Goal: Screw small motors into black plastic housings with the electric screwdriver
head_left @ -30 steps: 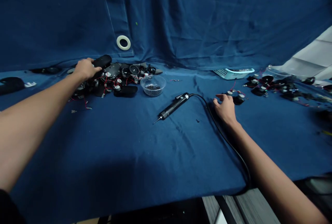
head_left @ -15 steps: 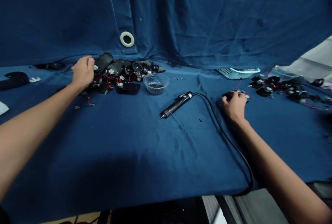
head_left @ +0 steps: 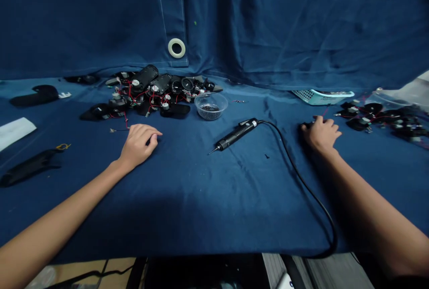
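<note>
My left hand (head_left: 139, 145) rests on the blue cloth, fingers loosely bent and thumb apart, with nothing in it. Just behind it lies a heap of black plastic parts (head_left: 174, 111) with red wires and small silver motors. My right hand (head_left: 322, 135) is over a small black plastic part (head_left: 305, 125), its fingers around it; most of the part is hidden under the hand. Between the hands lies a black electric screwdriver (head_left: 236, 135), its bit pointing toward the lower left. Behind the screwdriver, a clear plastic bowl (head_left: 211, 106) holds small dark screws.
At the back right stand a light blue basket (head_left: 326, 98) and a second group of black wired parts (head_left: 372, 115). Two dark pieces (head_left: 36, 96) (head_left: 31, 166) and a white sheet (head_left: 15, 132) lie at left. The screwdriver's cord (head_left: 298, 177) runs over the front edge.
My left hand has left the heap and come toward me and right, down onto the cloth. My right hand stays at the black part, its fingers more spread. The view has shifted left.
</note>
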